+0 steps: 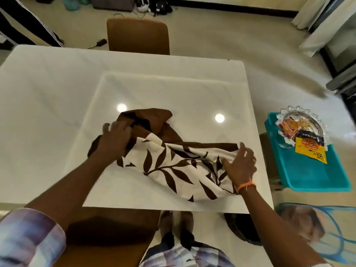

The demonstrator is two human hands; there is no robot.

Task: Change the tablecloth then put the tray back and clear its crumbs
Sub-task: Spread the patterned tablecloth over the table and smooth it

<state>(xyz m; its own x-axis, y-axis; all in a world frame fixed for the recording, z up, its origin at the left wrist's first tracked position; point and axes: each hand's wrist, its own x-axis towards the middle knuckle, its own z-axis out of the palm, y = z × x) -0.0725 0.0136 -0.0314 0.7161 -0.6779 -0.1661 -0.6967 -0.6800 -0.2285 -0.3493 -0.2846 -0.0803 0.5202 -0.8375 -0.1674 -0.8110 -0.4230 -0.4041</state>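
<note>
The cloth (pixel 173 162), a bunched brown-and-cream leaf print, lay mid-counter (pixel 57 89) in front of the person. The left hand (pixel 113 139) gripped its brown folds, fingers curled in; the right hand (pixel 240 166) rested on the other end, fingers spread and relaxed. It looked soft, light and limp, likely to slide on the glossy top, so hems or corners seemed the best hold. The tray (pixel 308 174) with its dish (pixel 302 130) sat off to the right.

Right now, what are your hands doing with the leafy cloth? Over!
Left hand grips bunched tablecloth, right hand open on it. Cloth not spread. Tray waits off table's right, dish on it. Nothing blocking.
</note>
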